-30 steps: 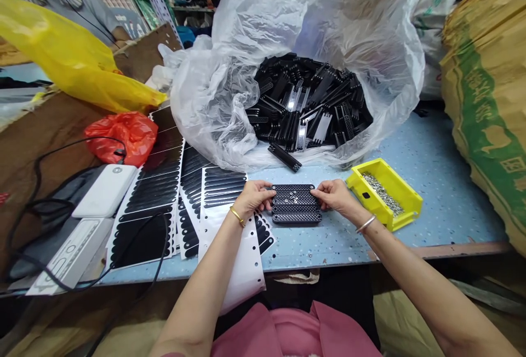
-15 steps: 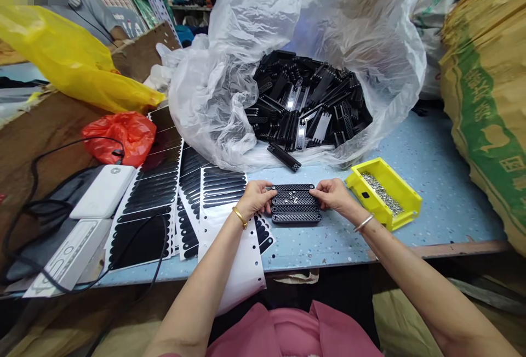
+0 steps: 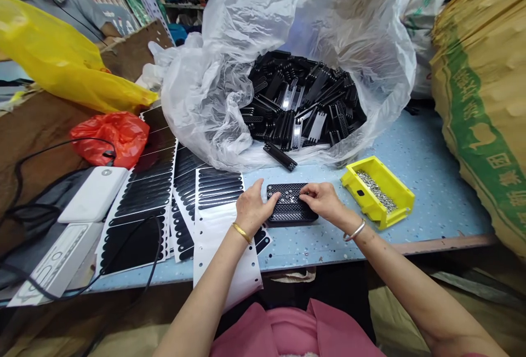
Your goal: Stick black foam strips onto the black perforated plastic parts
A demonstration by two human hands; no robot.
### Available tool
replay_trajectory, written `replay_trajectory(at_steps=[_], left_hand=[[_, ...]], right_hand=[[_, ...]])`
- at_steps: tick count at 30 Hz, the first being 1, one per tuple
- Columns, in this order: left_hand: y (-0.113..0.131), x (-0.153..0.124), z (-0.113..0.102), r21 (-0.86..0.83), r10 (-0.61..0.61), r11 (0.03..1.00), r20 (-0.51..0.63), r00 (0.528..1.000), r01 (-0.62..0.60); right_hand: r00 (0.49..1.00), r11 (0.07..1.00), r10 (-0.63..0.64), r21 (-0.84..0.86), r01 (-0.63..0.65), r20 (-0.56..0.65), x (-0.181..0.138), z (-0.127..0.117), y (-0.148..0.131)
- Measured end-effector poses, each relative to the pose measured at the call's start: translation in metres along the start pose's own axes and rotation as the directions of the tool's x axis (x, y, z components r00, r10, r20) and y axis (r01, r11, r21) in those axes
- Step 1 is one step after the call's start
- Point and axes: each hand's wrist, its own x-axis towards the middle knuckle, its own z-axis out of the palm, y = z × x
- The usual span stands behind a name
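Several perforated plates (image 3: 292, 210), black and packed side by side, are laid flat on the blue counter (image 3: 427, 203) at its near edge. Their left end is steadied by the left hand (image 3: 250, 210), whose grip is kept wide, fingers spread. The right hand (image 3: 324, 202) is set on their top; its grip is narrow, fingertips drawn together by the small screws (image 3: 290, 198) scattered there, though whether one is pinched cannot be told. A yellow bin (image 3: 367, 206) is placed just right, a clear bag (image 3: 197, 99) of black parts (image 3: 304, 105) behind, sticker sheets (image 3: 152, 192) left.
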Motion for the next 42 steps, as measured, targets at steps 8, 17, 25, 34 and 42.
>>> replay_trajectory(at_steps=[8, 17, 25, 34, 42], left_hand=[[0.004, -0.001, 0.006, 0.016, 0.009, 1.000, 0.079, 0.997, -0.011], [-0.011, 0.007, 0.006, -0.171, -0.042, 0.983, 0.105, 0.994, 0.060], [-0.012, 0.006, 0.005, -0.250, -0.043, 0.966, 0.095, 0.995, 0.066], [-0.007, 0.002, 0.005, -0.188, -0.044, 0.979, 0.158, 0.986, 0.074], [-0.008, 0.007, 0.005, -0.156, -0.076, 0.982, 0.196, 0.978, 0.108]], right_hand=[[0.981, 0.949, -0.161, -0.256, 0.185, 0.110, -0.003, 0.007, -0.013], [0.998, 0.990, -0.050, -0.127, 0.056, 0.048, -0.006, -0.006, 0.010], [0.987, 0.990, 0.113, 0.092, -0.103, -0.113, -0.008, -0.003, 0.010], [0.988, 0.984, 0.151, -0.092, -0.153, -0.033, 0.000, -0.001, -0.003], [0.986, 0.983, 0.166, -0.077, -0.166, -0.008, 0.007, -0.008, 0.007]])
